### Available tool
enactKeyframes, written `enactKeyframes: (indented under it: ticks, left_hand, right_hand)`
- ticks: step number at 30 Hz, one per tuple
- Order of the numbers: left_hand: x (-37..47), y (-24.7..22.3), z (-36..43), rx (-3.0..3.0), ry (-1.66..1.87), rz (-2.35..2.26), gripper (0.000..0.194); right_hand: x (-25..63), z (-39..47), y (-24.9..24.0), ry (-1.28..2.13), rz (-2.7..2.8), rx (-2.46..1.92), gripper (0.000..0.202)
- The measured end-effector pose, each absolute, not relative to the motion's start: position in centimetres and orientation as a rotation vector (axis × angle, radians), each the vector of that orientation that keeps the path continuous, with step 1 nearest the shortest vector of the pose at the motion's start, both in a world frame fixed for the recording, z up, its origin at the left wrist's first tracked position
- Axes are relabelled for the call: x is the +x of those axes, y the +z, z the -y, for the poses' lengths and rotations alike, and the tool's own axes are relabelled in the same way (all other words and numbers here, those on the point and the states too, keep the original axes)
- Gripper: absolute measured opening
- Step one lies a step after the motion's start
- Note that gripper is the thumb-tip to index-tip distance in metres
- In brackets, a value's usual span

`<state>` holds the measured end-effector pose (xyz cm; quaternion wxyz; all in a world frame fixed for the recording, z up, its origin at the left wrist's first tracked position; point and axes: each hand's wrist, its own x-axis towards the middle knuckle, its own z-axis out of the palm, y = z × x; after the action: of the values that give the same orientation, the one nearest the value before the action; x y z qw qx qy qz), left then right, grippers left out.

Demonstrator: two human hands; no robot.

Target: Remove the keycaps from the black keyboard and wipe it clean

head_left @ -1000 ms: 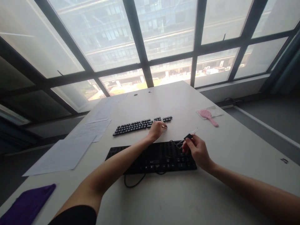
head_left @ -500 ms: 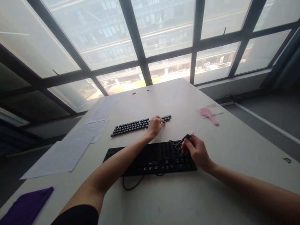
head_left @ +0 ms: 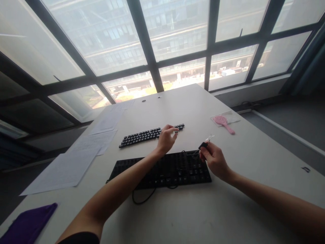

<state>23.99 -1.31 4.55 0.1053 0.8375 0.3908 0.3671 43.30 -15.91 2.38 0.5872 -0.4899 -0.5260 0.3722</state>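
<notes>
My left hand (head_left: 166, 138) pinches a small dark keycap (head_left: 176, 131) between thumb and forefinger, just in front of rows of loose black keycaps (head_left: 141, 136) laid out on the table. In my right hand (head_left: 214, 159) is a keycap puller (head_left: 203, 145) with a black body and thin wires, gripped by closed fingers over the right end of the black keyboard (head_left: 188, 169). The keyboard lies nearer to me, partly covered by my left forearm, and its cable (head_left: 143, 202) loops out at the front.
Sheets of paper (head_left: 63, 173) lie along the table's left side, with a purple cloth-like item (head_left: 27, 222) nearer. To the right are a pink hairbrush (head_left: 221, 121) on a clear bag and a small dark item (head_left: 306, 169). Windows rise behind the white table (head_left: 175, 108).
My left hand has lifted slightly and drawn back a little from the loose keycaps, thumb and forefinger now showing more. My right hand has shifted slightly up, the puller still in it.
</notes>
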Motion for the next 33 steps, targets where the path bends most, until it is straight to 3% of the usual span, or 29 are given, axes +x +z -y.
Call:
enactKeyframes:
  ticks: [8, 16, 22, 28, 33]
  left_hand:
    - [25.8, 4.1, 12.0, 2.298, 0.839, -0.858, 0.022]
    - [25.7, 3.4, 12.1, 2.186, 0.851, -0.920, 0.021]
    - [25.4, 3.6, 12.4, 2.223, 0.799, -0.937, 0.023]
    - [25.4, 3.9, 12.7, 2.248, 0.772, -0.948, 0.026]
    - [25.4, 4.5, 13.0, 2.320, 0.711, -0.851, 0.008]
  right_hand:
    - [43.7, 16.5, 3.0, 0.714, 1.698, -1.289, 0.016]
    - [43.6, 17.2, 4.1, 0.565, 1.980, -1.301, 0.010]
    - [43.7, 17.6, 3.4, 0.419, 2.147, -1.118, 0.018]
    - [43.3, 17.3, 2.1, 0.622, 1.661, -1.265, 0.016]
    - [43.7, 16.6, 2.4, 0.713, 1.398, -1.259, 0.015]
